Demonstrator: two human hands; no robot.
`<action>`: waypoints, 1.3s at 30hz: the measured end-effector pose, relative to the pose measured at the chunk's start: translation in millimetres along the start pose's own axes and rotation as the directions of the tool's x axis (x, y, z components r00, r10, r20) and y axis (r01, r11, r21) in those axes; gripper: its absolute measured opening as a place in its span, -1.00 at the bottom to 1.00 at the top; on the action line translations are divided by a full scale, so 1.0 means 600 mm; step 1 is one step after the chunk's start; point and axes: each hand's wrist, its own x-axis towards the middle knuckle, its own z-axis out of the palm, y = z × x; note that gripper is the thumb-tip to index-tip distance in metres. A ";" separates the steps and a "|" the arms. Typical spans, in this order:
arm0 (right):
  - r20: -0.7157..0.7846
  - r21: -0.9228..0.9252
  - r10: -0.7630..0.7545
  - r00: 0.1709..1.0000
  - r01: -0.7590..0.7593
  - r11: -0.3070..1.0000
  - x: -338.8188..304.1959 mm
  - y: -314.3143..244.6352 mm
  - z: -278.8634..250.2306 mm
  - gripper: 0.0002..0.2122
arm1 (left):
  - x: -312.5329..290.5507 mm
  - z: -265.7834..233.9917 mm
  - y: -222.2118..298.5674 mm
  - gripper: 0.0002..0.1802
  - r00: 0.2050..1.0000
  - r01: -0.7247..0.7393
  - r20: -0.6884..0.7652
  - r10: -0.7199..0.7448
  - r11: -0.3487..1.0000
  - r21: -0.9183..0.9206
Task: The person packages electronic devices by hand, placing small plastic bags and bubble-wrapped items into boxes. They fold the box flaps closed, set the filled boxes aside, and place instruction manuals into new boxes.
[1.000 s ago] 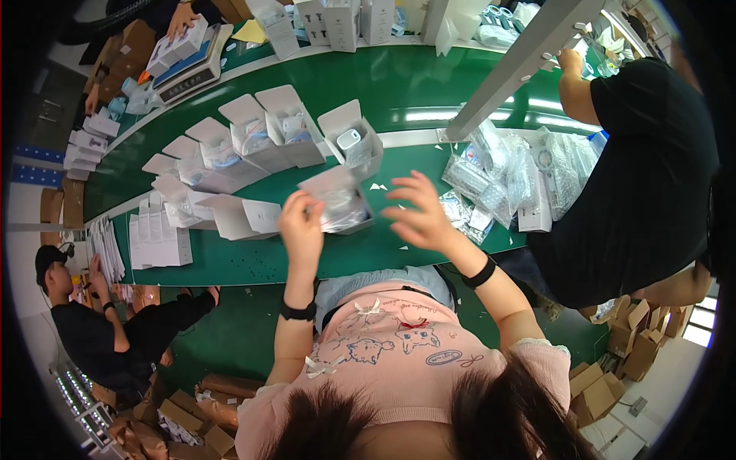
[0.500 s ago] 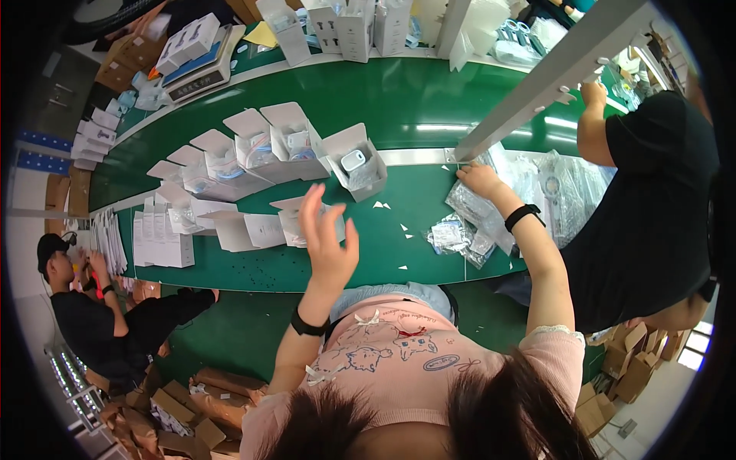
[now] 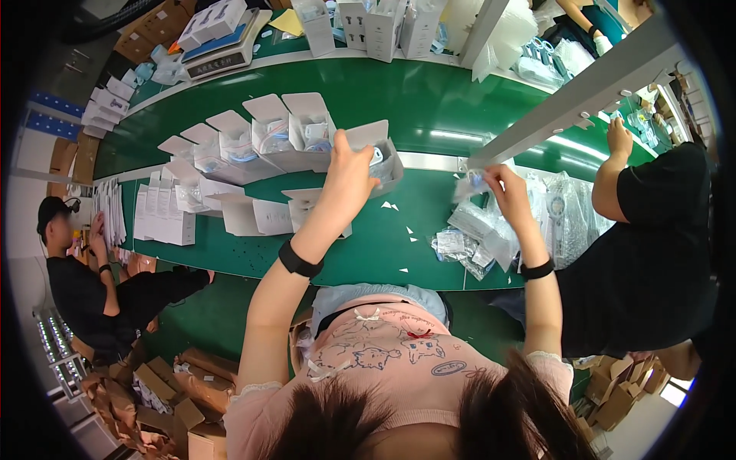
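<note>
My left hand (image 3: pixel 349 178) is at the left side of an open white box (image 3: pixel 394 167), its fingers and thumb spread around the near corner and gripping it. A pale device shows inside that box, partly hidden by the hand. In my right hand (image 3: pixel 512 198), a small clear plastic bag (image 3: pixel 471 185) is pinched between fingers and thumb, with something bluish inside, blurred. Below the right hand lies a pile of clear bags with white and blue contents (image 3: pixel 464 247). Left of my left hand stands a row of open white boxes (image 3: pixel 264 157) holding bagged parts.
More open white boxes (image 3: pixel 264 217) stand nearer me, beside closed ones (image 3: pixel 182 228). Paper scraps (image 3: pixel 410 230) dot the green table (image 3: pixel 376 257). A grey metal post (image 3: pixel 552 115) slants above the bags. Co-workers sit at left (image 3: pixel 84 284) and right (image 3: pixel 636 253).
My left hand has come forward from mid-air to the open box. The right hand has lifted a small clear bag off the pile. The view has shifted slightly.
</note>
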 end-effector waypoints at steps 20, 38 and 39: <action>-0.117 -0.145 -0.555 0.824 0.539 0.830 0.071 -0.122 0.185 -0.48 | -0.039 -0.040 0.025 -0.78 0.813 -0.198 -0.536 0.226 0.974 0.109; 0.414 0.785 0.117 0.903 -0.420 0.455 0.051 -0.026 0.367 -0.11 | -0.169 0.171 -0.229 -0.48 0.811 0.364 -0.134 -0.570 0.669 -0.648; 0.427 0.787 0.142 0.893 -0.444 0.429 0.051 -0.036 0.372 -0.11 | -0.165 0.171 -0.235 -0.53 0.789 0.360 -0.151 -0.596 0.647 -0.672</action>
